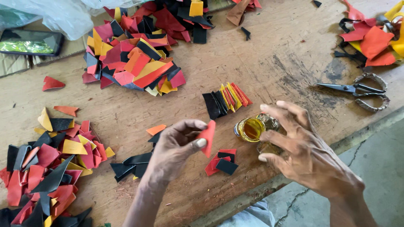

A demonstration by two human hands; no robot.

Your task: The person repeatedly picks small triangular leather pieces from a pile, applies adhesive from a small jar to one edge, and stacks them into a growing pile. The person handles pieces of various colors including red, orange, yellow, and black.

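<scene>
Both hands are working low over a worn wooden board [261, 63]. A red scrap [207, 136] is being pinched upright between the thumb and fingers of the left hand [174, 149], clamped tight on its lower edge. Just right of that pinch, a small jar [251, 129] of yellow glue is being steadied on the board by the right hand [303, 151], whose spread fingertips are touching its far side; that hand is not closed round anything. Directly below the pinch, a few red and black pieces [221, 162] are lying flat. Beyond it, a neat fanned stack [226, 99] of black, yellow and red cuts is resting. Scissors [357, 90] are lying well off to the right, and loose heaps [132, 56] are piled far to the left and above.
</scene>
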